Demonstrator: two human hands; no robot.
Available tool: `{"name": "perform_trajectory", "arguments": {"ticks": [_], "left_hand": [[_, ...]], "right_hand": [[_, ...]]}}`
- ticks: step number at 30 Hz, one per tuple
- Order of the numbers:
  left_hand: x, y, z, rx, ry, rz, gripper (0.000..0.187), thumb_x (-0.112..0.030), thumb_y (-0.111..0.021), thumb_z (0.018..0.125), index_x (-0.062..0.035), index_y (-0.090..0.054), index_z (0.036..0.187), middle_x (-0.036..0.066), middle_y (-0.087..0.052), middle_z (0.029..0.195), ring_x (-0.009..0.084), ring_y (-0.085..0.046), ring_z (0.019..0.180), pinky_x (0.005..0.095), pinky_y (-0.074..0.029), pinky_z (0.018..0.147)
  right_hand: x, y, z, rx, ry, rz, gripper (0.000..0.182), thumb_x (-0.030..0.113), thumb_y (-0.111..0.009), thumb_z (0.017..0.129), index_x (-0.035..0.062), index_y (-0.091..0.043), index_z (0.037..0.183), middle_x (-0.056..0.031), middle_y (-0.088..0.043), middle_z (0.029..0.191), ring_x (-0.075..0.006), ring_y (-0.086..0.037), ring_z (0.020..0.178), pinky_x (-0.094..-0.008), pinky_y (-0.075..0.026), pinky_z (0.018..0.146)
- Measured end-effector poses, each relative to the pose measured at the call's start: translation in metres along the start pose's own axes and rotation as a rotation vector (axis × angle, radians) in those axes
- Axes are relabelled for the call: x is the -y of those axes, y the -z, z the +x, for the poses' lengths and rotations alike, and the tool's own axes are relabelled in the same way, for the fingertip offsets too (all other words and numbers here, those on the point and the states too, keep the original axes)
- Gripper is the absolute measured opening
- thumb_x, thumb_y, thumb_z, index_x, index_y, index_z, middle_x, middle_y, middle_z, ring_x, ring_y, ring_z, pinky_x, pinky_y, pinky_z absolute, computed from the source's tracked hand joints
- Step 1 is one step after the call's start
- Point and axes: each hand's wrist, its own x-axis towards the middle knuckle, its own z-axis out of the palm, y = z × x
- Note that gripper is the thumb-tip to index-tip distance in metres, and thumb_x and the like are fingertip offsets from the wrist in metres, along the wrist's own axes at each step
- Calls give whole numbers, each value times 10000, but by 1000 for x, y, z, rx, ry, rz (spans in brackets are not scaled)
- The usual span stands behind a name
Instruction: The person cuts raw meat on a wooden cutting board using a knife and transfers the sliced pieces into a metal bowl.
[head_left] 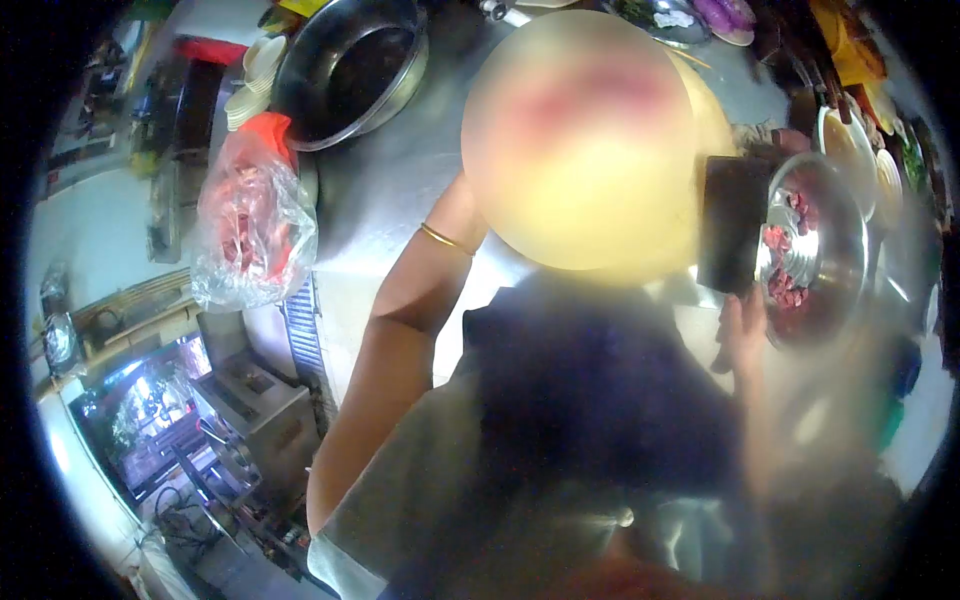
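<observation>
Resting on the metal counter (400, 185): yellow board (590, 225), dark basin (350, 70).

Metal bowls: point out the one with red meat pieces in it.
The steel bowl right of the cleaver; red meat pieces lie inside, while the upper-left bowl shows none.

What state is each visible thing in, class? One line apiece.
Cleaver: held by the right hand
Steel bowl: uncovered, holding red meat pieces
Dark basin: uncovered
Clear bag: holding something red, closure unclear
White dishes: stacked
Bracelet: worn on the left arm
Left hand: hidden
</observation>
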Motion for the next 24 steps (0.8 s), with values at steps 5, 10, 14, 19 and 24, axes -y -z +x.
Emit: {"name": "perform_trajectory", "arguments": {"ticks": [5,10,14,19,24], "left_hand": [[-11,-20,-17,16,129,39,515,-418,-481,1021,41,-523,1250,173,-595,1255,310,-586,1172,496,-452,1043],[-3,-18,-16,76,274,-54,438,-348,-579,990,34,-549,1202,137,-657,1112,233,-646,1040,390,-532,915],[8,-21,-26,206,220,280,305,-157,-657,940,21,-578,1174,111,-670,1074,215,-667,980,354,-558,867],[4,-37,-43,287,246,45,253,-134,-642,948,12,-603,1150,99,-672,1075,198,-676,944,353,-583,825],[3,-31,-45,141,283,137,236,-156,-575,993,1,-597,1168,95,-670,1082,192,-675,937,359,-594,812]], "right_hand": [[25,-9,3,-19,-68,-19,230,183,-528,987,54,-470,1168,-2,-496,703,-66,-463,497,-230,-421,413],[23,-16,2,-65,-118,-70,225,166,-519,983,45,-466,1165,-3,-493,700,-69,-468,500,-233,-429,418],[28,-18,2,-72,-75,-72,218,162,-519,982,46,-465,1159,-4,-488,695,-76,-471,498,-233,-438,426],[26,-13,6,-19,-81,-79,223,174,-520,982,47,-472,1159,-14,-509,704,-86,-489,501,-243,-442,436],[38,-5,10,20,12,-193,267,176,-543,966,39,-484,1188,-37,-544,698,-114,-519,488,-282,-449,439]]}}
